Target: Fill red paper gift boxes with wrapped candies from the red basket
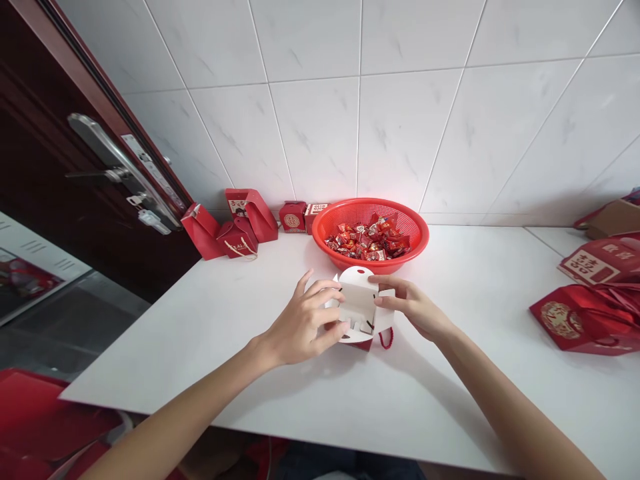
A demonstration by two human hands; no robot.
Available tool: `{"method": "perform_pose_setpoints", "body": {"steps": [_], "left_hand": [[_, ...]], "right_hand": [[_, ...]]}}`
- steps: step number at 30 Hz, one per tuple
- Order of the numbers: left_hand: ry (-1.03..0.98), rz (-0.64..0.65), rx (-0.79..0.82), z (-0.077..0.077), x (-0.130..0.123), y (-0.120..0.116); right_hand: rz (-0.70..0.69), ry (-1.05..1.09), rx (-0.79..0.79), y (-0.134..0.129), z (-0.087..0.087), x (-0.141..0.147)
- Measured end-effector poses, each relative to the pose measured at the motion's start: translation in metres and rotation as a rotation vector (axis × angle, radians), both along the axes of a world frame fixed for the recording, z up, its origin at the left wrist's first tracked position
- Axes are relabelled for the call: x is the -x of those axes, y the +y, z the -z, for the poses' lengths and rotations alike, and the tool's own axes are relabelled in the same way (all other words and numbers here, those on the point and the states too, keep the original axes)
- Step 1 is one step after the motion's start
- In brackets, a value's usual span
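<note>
Box (357, 300) stands open on the desk (200, 347), mid-scene, just on the near side of the basket (370, 267); white inside, red outside, flaps folded out. Left hand (307, 317) is at its left side, fingers spread and loosely curved, thumb over the near flap. Right hand (413, 303) is at its right side, fingers bent, index at the far flap; can't tell whether they pinch anything. Red cord (386, 338) loops out at the box's near right (partly under a flap).

Basket is red, perforated, with a heap of candies (370, 239) in red wrappers. Two small boxes (293, 217) sit just left of it, against the wall (315, 133). Farther left, three red cartons (253, 217) (one with a rope handle) stand near the door (30, 133). More red packages (585, 320) at the right edge, some cut off by the frame.
</note>
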State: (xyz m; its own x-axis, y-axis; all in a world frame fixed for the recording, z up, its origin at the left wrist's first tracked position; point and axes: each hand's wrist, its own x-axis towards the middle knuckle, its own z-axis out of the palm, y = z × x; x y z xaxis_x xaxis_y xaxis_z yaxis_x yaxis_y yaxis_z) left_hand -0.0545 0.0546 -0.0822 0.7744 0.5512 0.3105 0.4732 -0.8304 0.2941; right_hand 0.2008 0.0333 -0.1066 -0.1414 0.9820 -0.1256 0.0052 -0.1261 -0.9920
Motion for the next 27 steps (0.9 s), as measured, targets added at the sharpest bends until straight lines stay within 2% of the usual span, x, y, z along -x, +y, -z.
{"method": "perform_pose_setpoints", "body": {"steps": [4, 8, 12, 15, 18, 23, 27], "left_hand": [[0.074, -0.06, 0.002, -0.001, 0.001, 0.0], [0.07, -0.06, -0.056, 0.01, 0.005, -0.001], [-0.066, -0.004, -0.14, 0.027, 0.012, -0.005], [-0.198, 0.008, -0.137, 0.037, 0.017, -0.011], [-0.28, -0.074, -0.055, 0.043, 0.019, -0.015], [-0.443, -0.119, 0.125, 0.048, 0.014, -0.014], [-0.664, -0.2, 0.495, 0.045, 0.006, -0.007]], "right_hand": [[-0.013, 0.021, 0.004, 0.0, 0.002, -0.001], [-0.012, 0.029, -0.023, 0.0, 0.005, -0.002], [-0.061, 0.047, -0.106, -0.004, 0.008, -0.002], [-0.054, -0.024, -0.256, -0.011, 0.01, 0.0], [-0.022, -0.128, -0.399, -0.018, 0.011, 0.004], [0.02, -0.211, -0.485, -0.024, 0.012, 0.007], [0.082, -0.218, -0.561, -0.028, 0.013, 0.009]]}}
